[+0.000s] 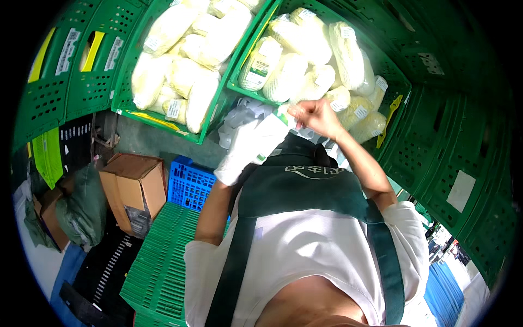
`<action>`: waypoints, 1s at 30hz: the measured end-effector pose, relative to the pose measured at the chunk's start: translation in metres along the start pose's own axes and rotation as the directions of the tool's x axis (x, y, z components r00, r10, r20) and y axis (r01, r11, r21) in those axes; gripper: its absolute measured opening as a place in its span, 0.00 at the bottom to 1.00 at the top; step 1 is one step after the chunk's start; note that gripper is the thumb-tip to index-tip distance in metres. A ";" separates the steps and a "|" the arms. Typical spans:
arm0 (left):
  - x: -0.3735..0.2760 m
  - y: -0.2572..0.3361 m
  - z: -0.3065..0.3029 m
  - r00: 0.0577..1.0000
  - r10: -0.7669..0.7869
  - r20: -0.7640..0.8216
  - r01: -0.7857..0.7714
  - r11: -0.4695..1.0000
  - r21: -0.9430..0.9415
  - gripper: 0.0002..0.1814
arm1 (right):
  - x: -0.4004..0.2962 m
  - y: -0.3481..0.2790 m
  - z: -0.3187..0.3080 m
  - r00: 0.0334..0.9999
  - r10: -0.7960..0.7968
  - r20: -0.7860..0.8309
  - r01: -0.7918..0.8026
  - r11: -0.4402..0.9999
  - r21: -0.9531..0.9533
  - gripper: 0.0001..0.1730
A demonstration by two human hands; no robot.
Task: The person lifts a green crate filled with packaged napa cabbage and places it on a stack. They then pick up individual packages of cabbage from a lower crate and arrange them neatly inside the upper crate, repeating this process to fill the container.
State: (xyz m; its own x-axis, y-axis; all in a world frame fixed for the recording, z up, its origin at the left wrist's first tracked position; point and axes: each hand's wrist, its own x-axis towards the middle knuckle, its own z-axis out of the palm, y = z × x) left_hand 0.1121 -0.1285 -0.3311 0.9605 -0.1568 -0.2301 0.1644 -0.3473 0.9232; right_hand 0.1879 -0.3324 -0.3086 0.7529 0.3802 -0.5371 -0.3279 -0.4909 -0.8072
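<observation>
My left hand (245, 149), in a white knitted glove, grips white-and-green printed labels (273, 130) above the apron. My bare right hand (318, 116) meets their upper end, its thumb and fingertips pinched at a green-and-white edge; motion blur softens the detail. Just beyond my hands stands a green plastic crate (255, 95) of pale napa cabbages (286, 77) in foam netting, many bearing small white stickers. One cabbage (260, 63) there also carries a larger green-and-white label. To its left, a second green crate (163, 122) holds more wrapped cabbages (179, 75).
Crumpled whitish strips (241, 118) lie below the crates. Stacked green crates wall in the left (45, 98) and right (433, 159). By my left side are a cardboard box (132, 180), a blue crate (190, 184), a ribbed green crate (163, 253) and a dark green sack (83, 208).
</observation>
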 end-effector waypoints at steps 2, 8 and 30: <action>-0.011 0.011 -0.013 0.883 -0.389 0.262 0.464 0.812 -0.355 0.12 | 0.030 0.022 -0.022 0.993 -0.061 -0.102 0.053 0.995 -0.081 0.19; -0.019 0.001 -0.024 0.996 0.088 -0.019 -0.086 0.993 0.079 0.10 | 0.113 0.093 -0.023 0.888 -0.455 0.063 0.390 0.675 -0.627 0.16; 0.018 0.010 0.024 0.977 -0.141 0.159 0.161 0.979 -0.122 0.10 | -0.032 0.023 -0.027 0.996 -0.077 0.038 0.073 0.993 0.090 0.09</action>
State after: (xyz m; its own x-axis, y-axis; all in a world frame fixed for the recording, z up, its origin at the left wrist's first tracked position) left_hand 0.1258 -0.1573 -0.3334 0.8797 -0.2512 -0.4037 0.3429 -0.2528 0.9047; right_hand 0.1717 -0.3768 -0.3030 0.7535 0.4466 -0.4825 -0.3217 -0.3896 -0.8630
